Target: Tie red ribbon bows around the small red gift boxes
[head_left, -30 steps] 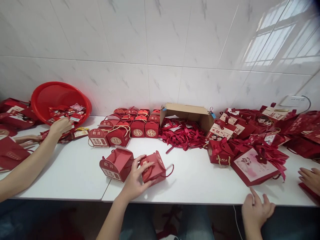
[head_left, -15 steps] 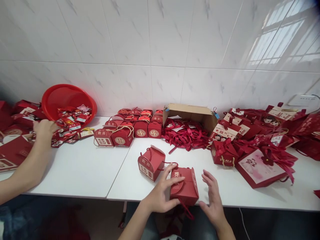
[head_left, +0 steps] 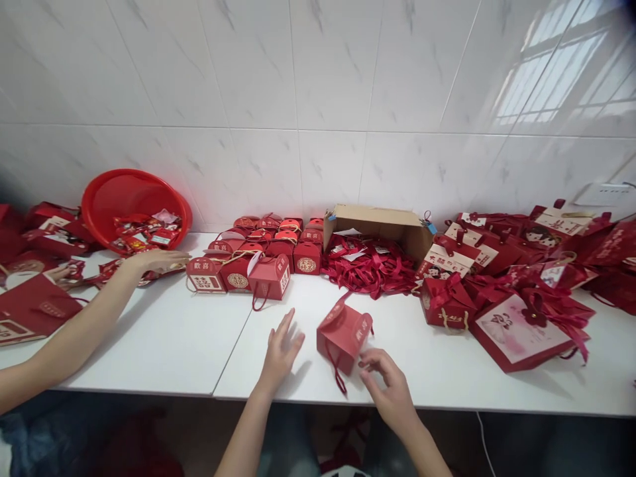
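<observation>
A red gift box (head_left: 340, 334) with a rounded flap and a hanging cord sits near the table's front edge, turned at an angle. My left hand (head_left: 281, 351) is to its left, fingers spread and apart from it. At its lower right corner, my right hand (head_left: 390, 387) curls thumb and forefinger around what looks like a bit of dark red cord. Another red gift box (head_left: 269, 278), with its cord loop hanging down, stands in front of the rows of small red boxes (head_left: 307, 257).
At the back, a cardboard box (head_left: 377, 215) lies on its side, spilling red ribbons (head_left: 370, 268). Decorated red boxes (head_left: 527, 328) crowd the right. A co-worker's arm (head_left: 94, 318) reaches over packets beside a red basin (head_left: 136, 179) on the left.
The second gift box has moved back left to the rows. The nearer box has turned, and my left hand has come off it leftward. My right hand has closed in on its corner.
</observation>
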Demonstrator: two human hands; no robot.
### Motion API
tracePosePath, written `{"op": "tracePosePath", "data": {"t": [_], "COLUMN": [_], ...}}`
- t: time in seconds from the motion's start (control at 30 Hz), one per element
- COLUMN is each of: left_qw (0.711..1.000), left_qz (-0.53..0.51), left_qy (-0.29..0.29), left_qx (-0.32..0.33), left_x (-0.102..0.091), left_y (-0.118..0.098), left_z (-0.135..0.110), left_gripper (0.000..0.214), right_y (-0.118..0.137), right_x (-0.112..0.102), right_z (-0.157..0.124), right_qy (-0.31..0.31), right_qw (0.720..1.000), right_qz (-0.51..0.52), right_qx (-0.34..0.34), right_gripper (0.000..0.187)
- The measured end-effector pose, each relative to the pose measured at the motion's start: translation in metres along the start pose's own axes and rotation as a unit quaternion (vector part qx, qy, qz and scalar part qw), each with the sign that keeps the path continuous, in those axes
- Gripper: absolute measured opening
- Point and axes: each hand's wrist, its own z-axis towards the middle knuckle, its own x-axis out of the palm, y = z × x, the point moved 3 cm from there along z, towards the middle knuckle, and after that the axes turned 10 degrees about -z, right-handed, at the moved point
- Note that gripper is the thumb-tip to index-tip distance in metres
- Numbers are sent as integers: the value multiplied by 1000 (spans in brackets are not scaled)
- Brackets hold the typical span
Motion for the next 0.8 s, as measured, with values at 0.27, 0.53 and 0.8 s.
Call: {"op": "tracePosePath", "data": {"t": [0.27, 0.53, 0.8], "left_qw": [996, 995, 996], "left_qz": [-19, -33, -34], "left_qy": [83, 99, 83], "left_qx": [14, 6, 3], "left_x": [10, 9, 9], "left_y": [-5, -7, -1], "left_z": [-7, -10, -8], "left_gripper": [59, 60, 59], "right_y": [-22, -50, -45], "right_x": [-14, 26, -19], "right_z": [122, 177, 177], "right_qy": [86, 178, 20], "right_qw": [967, 951, 966], "right_qz": [-234, -233, -252], "right_qx": [-49, -102, -51], "right_gripper": [25, 22, 28]}}
